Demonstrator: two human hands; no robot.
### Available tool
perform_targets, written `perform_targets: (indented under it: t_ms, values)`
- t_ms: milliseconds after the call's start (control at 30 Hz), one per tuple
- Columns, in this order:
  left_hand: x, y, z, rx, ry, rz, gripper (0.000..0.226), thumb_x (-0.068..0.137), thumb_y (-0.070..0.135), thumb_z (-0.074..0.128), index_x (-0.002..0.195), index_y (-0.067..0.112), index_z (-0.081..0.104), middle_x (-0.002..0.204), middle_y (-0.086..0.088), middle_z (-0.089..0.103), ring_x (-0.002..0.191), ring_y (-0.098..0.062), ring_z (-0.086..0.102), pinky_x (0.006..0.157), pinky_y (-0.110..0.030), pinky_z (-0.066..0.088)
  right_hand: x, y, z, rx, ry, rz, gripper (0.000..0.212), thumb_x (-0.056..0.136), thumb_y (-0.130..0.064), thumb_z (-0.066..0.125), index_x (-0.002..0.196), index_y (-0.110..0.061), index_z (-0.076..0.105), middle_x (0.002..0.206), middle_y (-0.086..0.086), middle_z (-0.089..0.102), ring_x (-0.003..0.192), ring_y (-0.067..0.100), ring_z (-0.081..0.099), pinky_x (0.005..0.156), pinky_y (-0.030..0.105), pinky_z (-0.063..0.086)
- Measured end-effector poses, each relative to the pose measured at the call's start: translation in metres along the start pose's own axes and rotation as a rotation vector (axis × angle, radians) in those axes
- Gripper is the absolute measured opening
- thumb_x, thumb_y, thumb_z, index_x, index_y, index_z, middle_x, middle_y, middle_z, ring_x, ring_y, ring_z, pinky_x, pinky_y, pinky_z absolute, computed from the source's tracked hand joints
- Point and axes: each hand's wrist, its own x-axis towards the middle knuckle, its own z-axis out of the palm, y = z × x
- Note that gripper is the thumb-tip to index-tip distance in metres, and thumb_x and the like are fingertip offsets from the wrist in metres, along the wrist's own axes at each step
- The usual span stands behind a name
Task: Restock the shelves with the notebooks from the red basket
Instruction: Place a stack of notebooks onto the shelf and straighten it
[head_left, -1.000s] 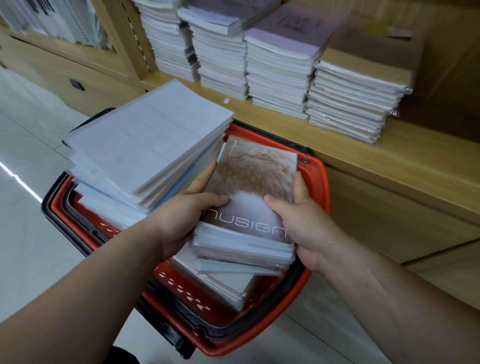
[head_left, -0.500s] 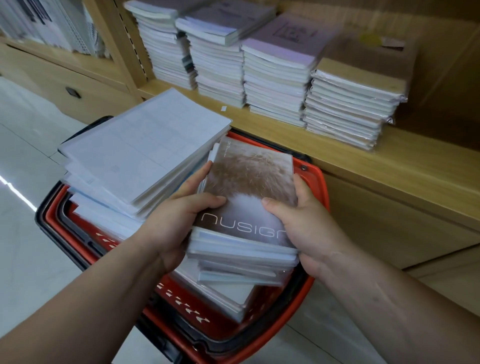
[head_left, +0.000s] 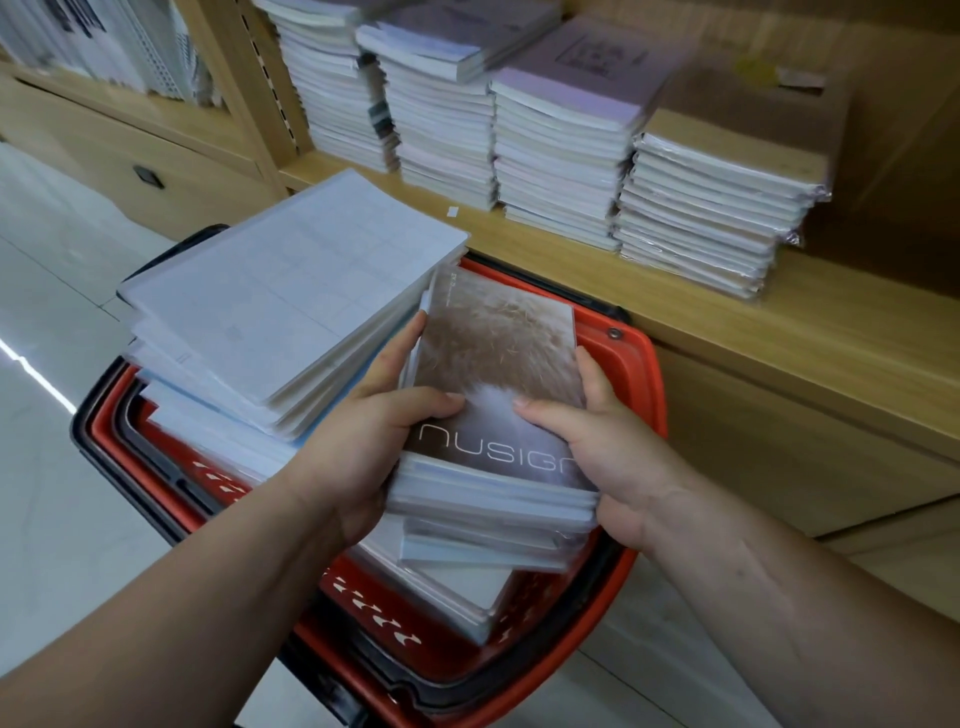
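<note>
Where the basket (head_left: 641, 364) stands on the floor against the shelf (head_left: 810, 322), head view lists:

1. Small stack of notebooks (head_left: 493, 358), top cover brown and marked "nusign", held over the basket's right half. Grip: left hand (head_left: 358, 447) curled round the left edge, thumb on the cover; right hand (head_left: 608, 452) curled round the right edge, thumb likewise on top.
2. More notebooks lying beneath it in the basket.
3. Taller pale stack (head_left: 291, 296), left half of the basket, just beside the left hand.
4. Four piles (head_left: 561, 140) on the shelf behind, rightmost plastic-wrapped.
</note>
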Motion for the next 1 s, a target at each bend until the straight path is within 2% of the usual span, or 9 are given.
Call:
perform_targets:
  t_ms: [133, 267, 367, 500, 633, 733, 833, 900, 1000]
  values:
    - [-0.003, 0.004, 0.002, -0.007, -0.014, 0.055, 0.074, 0.089, -0.006, 0.054, 0.142, 0.045, 0.051, 0.104, -0.016, 0.077, 0.076, -0.025, 0.074, 0.059, -0.029, 0.060, -0.003, -0.006, -0.006, 0.003, -0.020, -0.034, 0.086, 0.086, -0.010, 0.079, 0.151, -0.046, 0.036, 0.118, -0.008, 0.073, 0.093, 0.019, 0.077, 0.086, 0.041, 0.062]
    - [-0.009, 0.003, 0.005, 0.027, -0.045, 0.092, 0.078, 0.088, -0.008, 0.054, 0.144, 0.046, 0.047, 0.104, -0.011, 0.078, 0.080, -0.024, 0.075, 0.059, -0.028, 0.058, -0.007, -0.002, -0.004, 0.014, -0.043, -0.045, 0.089, 0.086, -0.013, 0.079, 0.152, -0.050, 0.032, 0.109, -0.013, 0.073, 0.094, 0.015, 0.077, 0.079, 0.035, 0.062]
    - [-0.010, 0.001, 0.007, 0.027, -0.039, 0.083, 0.079, 0.088, -0.009, 0.053, 0.143, 0.048, 0.047, 0.105, -0.010, 0.078, 0.073, -0.023, 0.074, 0.054, -0.027, 0.056, -0.006, 0.000, -0.001, -0.002, -0.026, -0.057, 0.095, 0.086, -0.017, 0.080, 0.155, -0.050, 0.024, 0.124, -0.015, 0.067, 0.102, 0.012, 0.074, 0.087, 0.035, 0.061]
    - [-0.010, 0.006, 0.007, -0.021, -0.005, 0.102, 0.087, 0.070, -0.008, 0.064, 0.138, 0.045, 0.057, 0.114, -0.029, 0.070, 0.081, -0.034, 0.066, 0.059, -0.031, 0.057, -0.008, -0.002, 0.002, 0.027, -0.027, -0.074, 0.097, 0.084, -0.020, 0.082, 0.154, -0.054, 0.023, 0.130, -0.013, 0.065, 0.102, 0.013, 0.074, 0.089, 0.037, 0.061]
    - [-0.015, 0.019, 0.009, -0.049, -0.001, 0.190, 0.089, 0.060, -0.005, 0.065, 0.136, 0.042, 0.060, 0.097, -0.022, 0.072, 0.077, -0.032, 0.067, 0.059, -0.031, 0.058, -0.013, -0.010, 0.003, 0.051, -0.059, -0.151, 0.098, 0.083, -0.022, 0.082, 0.152, -0.058, 0.023, 0.137, -0.013, 0.063, 0.106, 0.013, 0.073, 0.086, 0.034, 0.061]
    - [-0.022, 0.029, 0.011, -0.014, -0.028, 0.269, 0.087, 0.062, -0.002, 0.063, 0.137, 0.041, 0.059, 0.098, -0.023, 0.070, 0.080, -0.033, 0.066, 0.065, -0.034, 0.058, -0.015, -0.016, 0.003, 0.101, -0.086, -0.215, 0.094, 0.084, -0.015, 0.079, 0.151, -0.056, 0.027, 0.125, -0.014, 0.069, 0.103, 0.014, 0.075, 0.077, 0.031, 0.061]
    - [-0.031, 0.040, 0.011, 0.008, -0.056, 0.313, 0.088, 0.062, -0.002, 0.062, 0.137, 0.043, 0.058, 0.095, -0.017, 0.071, 0.077, -0.029, 0.067, 0.062, -0.032, 0.057, -0.014, -0.021, 0.003, 0.133, -0.086, -0.269, 0.085, 0.090, -0.018, 0.071, 0.149, -0.060, 0.027, 0.104, -0.031, 0.072, 0.098, 0.003, 0.074, 0.074, 0.026, 0.061]
    - [-0.035, 0.045, 0.009, 0.021, -0.068, 0.330, 0.089, 0.062, -0.003, 0.062, 0.139, 0.043, 0.056, 0.094, -0.016, 0.072, 0.074, -0.026, 0.068, 0.059, -0.031, 0.058, -0.010, -0.022, 0.002, 0.134, -0.093, -0.290, 0.076, 0.095, -0.023, 0.066, 0.148, -0.062, 0.027, 0.100, -0.038, 0.070, 0.103, -0.002, 0.070, 0.085, 0.028, 0.059]
    - [-0.033, 0.047, 0.005, 0.040, -0.057, 0.334, 0.091, 0.063, -0.003, 0.063, 0.141, 0.044, 0.055, 0.099, -0.020, 0.071, 0.077, -0.028, 0.070, 0.061, -0.032, 0.059, -0.006, -0.021, 0.002, 0.137, -0.109, -0.272, 0.072, 0.094, -0.032, 0.066, 0.144, -0.068, 0.028, 0.127, -0.030, 0.064, 0.121, 0.004, 0.064, 0.108, 0.040, 0.049]
